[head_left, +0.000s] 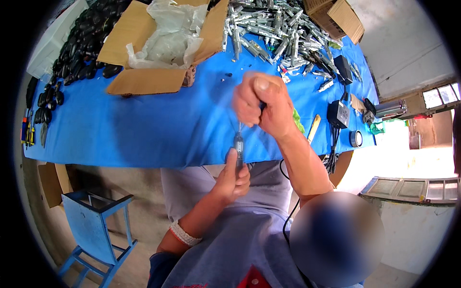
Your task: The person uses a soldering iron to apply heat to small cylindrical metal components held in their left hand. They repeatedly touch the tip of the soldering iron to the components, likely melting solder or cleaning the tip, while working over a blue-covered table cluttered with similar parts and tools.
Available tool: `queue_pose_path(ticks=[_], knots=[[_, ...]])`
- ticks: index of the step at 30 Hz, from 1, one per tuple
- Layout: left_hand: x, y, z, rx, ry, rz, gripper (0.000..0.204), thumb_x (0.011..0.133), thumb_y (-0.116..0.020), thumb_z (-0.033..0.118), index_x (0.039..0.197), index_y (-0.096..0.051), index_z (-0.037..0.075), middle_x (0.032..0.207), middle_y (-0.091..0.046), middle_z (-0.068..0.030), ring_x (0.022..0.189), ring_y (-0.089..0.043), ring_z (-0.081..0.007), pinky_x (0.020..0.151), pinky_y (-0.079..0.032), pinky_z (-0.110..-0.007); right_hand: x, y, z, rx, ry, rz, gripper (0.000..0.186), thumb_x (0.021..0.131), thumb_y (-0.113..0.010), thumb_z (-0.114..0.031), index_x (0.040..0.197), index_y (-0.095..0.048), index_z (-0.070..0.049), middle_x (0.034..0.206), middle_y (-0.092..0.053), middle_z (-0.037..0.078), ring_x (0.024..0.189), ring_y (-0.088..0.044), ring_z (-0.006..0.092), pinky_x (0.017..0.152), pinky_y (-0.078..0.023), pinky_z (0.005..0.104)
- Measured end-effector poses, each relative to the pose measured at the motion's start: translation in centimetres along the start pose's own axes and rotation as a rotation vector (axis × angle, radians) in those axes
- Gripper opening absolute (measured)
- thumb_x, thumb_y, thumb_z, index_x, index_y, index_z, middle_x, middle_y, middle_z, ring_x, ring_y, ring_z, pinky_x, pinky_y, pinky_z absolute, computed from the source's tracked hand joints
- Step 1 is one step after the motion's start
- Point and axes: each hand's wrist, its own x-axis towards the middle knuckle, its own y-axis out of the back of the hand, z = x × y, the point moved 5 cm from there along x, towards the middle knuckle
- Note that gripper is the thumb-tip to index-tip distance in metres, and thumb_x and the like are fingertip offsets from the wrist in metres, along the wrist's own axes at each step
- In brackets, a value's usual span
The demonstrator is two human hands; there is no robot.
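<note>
While the left hand (234, 178) wraps its fingers (242, 181) closed around the lower end of a small dark cylindrical part (238, 146), the part stands nearly upright, its long axis running from that hand up toward the right hand (261, 106). The right hand sits directly above it, fisted shut with the thumb on top around the dark handle of what looks like a small screwdriver, whose thin metal shaft (239, 127) comes straight down out of the fist and meets the top of the part. Tool and part therefore lie on one line, shaft above, part below, and the two hands are stacked rather than side by side; the left hand is the lower one and closer to the body, the right the higher one. All this is held in the air just in front of the near edge of the blue-covered worktop (158, 129), not resting on it.

Farther back on the worktop lie an open cardboard box (144, 79) with clear plastic bags in it, a heap of silvery metal parts (278, 29), and a pile of black oblong pieces (81, 38) at the left. A blue wooden chair (96, 225) stands below on the left.
</note>
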Motion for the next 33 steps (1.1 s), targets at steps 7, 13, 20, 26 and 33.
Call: queue_pose_path(ticks=[7, 13, 20, 26, 33], knots=[[0.2, 0.3, -0.1, -0.001, -0.018, 0.015, 0.064, 0.085, -0.033, 0.074, 0.061, -0.036, 0.015, 0.047, -0.028, 0.0030, 0.033, -0.026, -0.0110, 0.035, -0.022, -0.026, -1.7, -0.7, -1.4, -0.206, 0.150, 0.398, 0.030, 0.096, -0.044, -0.032, 0.086, -0.046, -0.004, 0.082, -0.053, 0.009, 0.075, -0.049, 0.0146, 0.071, -0.040, 0.0281], [0.1, 0.2, -0.1, 0.025, 0.015, 0.033, 0.064, 0.085, -0.032, 0.074, 0.061, -0.036, 0.015, 0.046, -0.028, 0.0032, 0.033, -0.027, -0.0109, 0.035, -0.022, -0.026, -3.9, -1.2, -0.3, -0.225, 0.417, 0.508, 0.032, 0.098, -0.043, -0.031, 0.081, -0.043, -0.004, 0.074, -0.048, 0.009, 0.061, -0.042, 0.0135, 0.056, -0.037, 0.0265], [-0.1, -0.1, -0.1, 0.007, 0.019, 0.034, 0.063, 0.086, -0.033, 0.073, 0.061, -0.037, 0.015, 0.046, -0.028, 0.0037, 0.033, -0.025, -0.0102, 0.035, -0.021, -0.025, -0.5, -0.9, 0.3, 0.006, 0.095, 0.060, 0.041, 0.094, -0.042, -0.028, 0.060, -0.039, -0.006, 0.055, -0.042, 0.005, 0.048, -0.035, 0.0111, 0.047, -0.031, 0.0246], [-0.4, 0.1, 0.4, 0.004, 0.018, 0.049, 0.062, 0.086, -0.034, 0.071, 0.064, -0.037, 0.014, 0.048, -0.026, 0.0037, 0.035, -0.024, -0.0097, 0.035, -0.020, -0.026, 0.5, -2.4, 0.2, -0.101, 0.021, -0.141, 0.039, 0.092, -0.047, -0.038, 0.070, -0.047, -0.005, 0.057, -0.047, 0.005, 0.050, -0.042, 0.0131, 0.051, -0.036, 0.0266], [-0.2, 0.0, 0.2, 0.023, 0.001, 0.062, 0.063, 0.084, -0.036, 0.073, 0.061, -0.036, 0.015, 0.047, -0.029, 0.0038, 0.033, -0.025, -0.0095, 0.035, -0.020, -0.025, -1.2, -0.9, -0.6, -0.266, 0.238, 0.352, 0.036, 0.097, -0.045, -0.038, 0.085, -0.049, -0.004, 0.076, -0.056, 0.009, 0.065, -0.050, 0.0134, 0.057, -0.039, 0.0250]])
